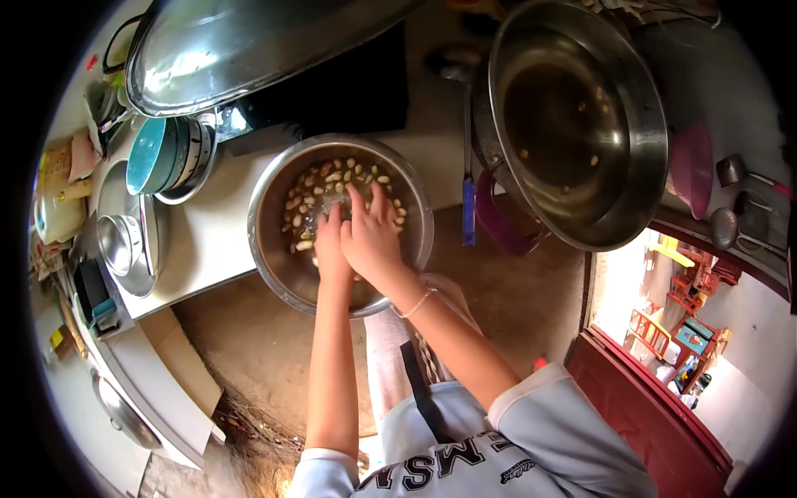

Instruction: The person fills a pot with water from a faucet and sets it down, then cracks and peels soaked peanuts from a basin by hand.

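Note:
A wide steel basin [257,212] holds water and many small pale pieces that look like peanuts [304,245]. Both of my hands are inside it, side by side and touching. My left hand [333,249] points down into the water with its visible fingers stretched out; part of it lies behind the other hand. My right hand [372,236] crosses over from the right, fingers spread among the floating pieces. Neither hand visibly grips anything, though the fingertips are partly under water.
A large steel pan [647,158] with a few pieces in liquid stands at the right. Beside it lie a blue-handled ladle [468,207] and a purple bowl [502,224]. Stacked bowls [149,158] and a steel tray [158,266] sit left, below a big lid [224,58].

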Action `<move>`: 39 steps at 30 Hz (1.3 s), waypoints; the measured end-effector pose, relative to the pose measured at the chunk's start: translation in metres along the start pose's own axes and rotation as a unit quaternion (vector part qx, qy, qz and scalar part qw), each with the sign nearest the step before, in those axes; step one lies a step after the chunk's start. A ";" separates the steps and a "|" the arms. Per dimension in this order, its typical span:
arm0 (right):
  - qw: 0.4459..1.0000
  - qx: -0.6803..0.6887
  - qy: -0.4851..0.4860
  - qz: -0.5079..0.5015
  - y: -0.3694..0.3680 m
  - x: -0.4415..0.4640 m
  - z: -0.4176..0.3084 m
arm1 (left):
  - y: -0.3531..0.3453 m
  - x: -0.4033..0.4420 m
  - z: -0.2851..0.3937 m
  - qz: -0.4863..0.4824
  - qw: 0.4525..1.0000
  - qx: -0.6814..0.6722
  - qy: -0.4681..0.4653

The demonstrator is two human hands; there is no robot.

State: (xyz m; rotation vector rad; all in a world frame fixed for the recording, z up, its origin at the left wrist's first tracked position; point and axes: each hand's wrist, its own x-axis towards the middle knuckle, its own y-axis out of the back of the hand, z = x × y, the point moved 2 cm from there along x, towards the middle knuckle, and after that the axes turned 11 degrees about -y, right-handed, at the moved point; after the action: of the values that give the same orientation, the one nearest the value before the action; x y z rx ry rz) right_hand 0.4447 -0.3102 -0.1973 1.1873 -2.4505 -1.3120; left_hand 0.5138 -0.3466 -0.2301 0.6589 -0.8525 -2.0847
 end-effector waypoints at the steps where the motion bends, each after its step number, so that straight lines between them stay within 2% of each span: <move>1: 0.998 0.032 -0.033 -0.033 -0.005 0.007 0.000 | 0.004 0.003 0.000 0.002 1.000 -0.004 0.000; 3: 0.999 -0.008 -0.028 -0.036 -0.010 0.017 0.001 | 0.016 0.001 -0.009 -0.008 0.994 -0.082 0.070; 4: 0.998 -0.046 -0.025 -0.039 -0.013 0.019 0.001 | 0.016 0.002 -0.017 0.033 0.998 -0.016 0.059; 6: 0.998 0.047 0.000 -0.040 -0.023 0.024 0.013 | 0.026 0.001 -0.023 0.035 0.973 -0.168 0.155; 7: 0.994 0.051 -0.007 -0.099 -0.028 0.026 0.017 | 0.028 0.001 -0.029 0.029 0.927 -0.309 0.211; 8: 0.986 0.052 -0.015 -0.158 -0.032 0.027 0.017 | 0.032 0.000 -0.034 0.019 0.850 -0.460 0.257; 10: 0.909 0.259 -0.175 -0.277 -0.038 0.026 0.015 | 0.043 -0.001 -0.035 0.021 0.774 -0.551 0.311; 11: 0.853 0.367 -0.210 -0.306 -0.037 0.025 0.010 | 0.047 -0.003 -0.034 0.024 0.773 -0.551 0.314; 12: 0.791 0.436 -0.282 -0.325 -0.034 0.023 0.009 | 0.051 -0.004 -0.030 0.045 0.763 -0.581 0.278; 13: 0.766 0.462 -0.290 -0.341 -0.021 0.023 0.000 | 0.055 -0.004 -0.026 0.066 0.751 -0.611 0.241; 14: 0.740 0.487 -0.298 -0.356 -0.010 0.022 -0.005 | 0.059 -0.006 -0.021 0.068 0.748 -0.613 0.245; 15: 0.741 0.483 -0.301 -0.357 -0.002 0.022 -0.008 | 0.065 -0.008 -0.014 0.083 0.735 -0.632 0.231; 17: 0.632 0.605 -0.300 -0.380 0.011 0.019 -0.014 | 0.074 -0.012 -0.004 0.111 0.713 -0.660 0.210; 18: 0.632 0.602 -0.304 -0.381 0.017 0.017 -0.017 | 0.077 -0.014 0.001 0.113 0.711 -0.660 0.215; 20: 0.578 0.661 -0.242 -0.413 0.028 0.014 -0.029 | 0.084 -0.017 0.009 0.118 0.643 -0.727 0.209; 22: 0.575 0.667 -0.255 -0.399 0.040 0.007 -0.044 | 0.090 -0.022 0.016 0.117 0.619 -0.751 0.197; 24: 0.611 0.660 -0.239 -0.367 0.051 0.002 -0.052 | 0.101 -0.025 0.028 0.126 0.575 -0.780 0.212; 26: 0.612 0.664 -0.240 -0.356 0.058 -0.004 -0.055 | 0.112 -0.027 0.035 0.125 0.570 -0.786 0.203; 28: 0.662 0.640 -0.211 -0.328 0.065 -0.007 -0.057 | 0.122 -0.028 0.042 0.117 0.521 -0.829 0.164; 30: 0.680 0.628 -0.201 -0.320 0.072 -0.010 -0.061 | 0.132 -0.030 0.049 0.114 0.513 -0.835 0.161; 32: 0.695 0.626 -0.168 -0.311 0.078 -0.012 -0.065 | 0.139 -0.030 0.054 0.090 0.594 -0.786 0.147; 33: 0.724 0.612 -0.140 -0.286 0.077 -0.013 -0.064 | 0.140 -0.031 0.056 0.096 0.588 -0.788 0.152; 34: 0.724 0.612 -0.141 -0.286 0.076 -0.015 -0.066 | 0.140 -0.033 0.057 0.096 0.588 -0.788 0.154; 36: 0.763 0.593 -0.106 -0.234 0.079 -0.016 -0.069 | 0.142 -0.036 0.059 0.081 0.657 -0.742 0.107; 37: 0.752 0.604 -0.105 -0.241 0.080 -0.016 -0.071 | 0.143 -0.036 0.060 0.088 0.639 -0.755 0.118; 39: 0.754 0.602 -0.095 -0.245 0.080 -0.016 -0.077 | 0.143 -0.037 0.059 0.094 0.653 -0.743 0.108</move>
State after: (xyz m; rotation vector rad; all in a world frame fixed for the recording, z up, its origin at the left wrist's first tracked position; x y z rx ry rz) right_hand 0.4428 -0.3238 -0.0862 2.0605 -3.2891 0.4585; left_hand 0.5601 -0.3641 -0.0790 -0.1442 0.9613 -1.6979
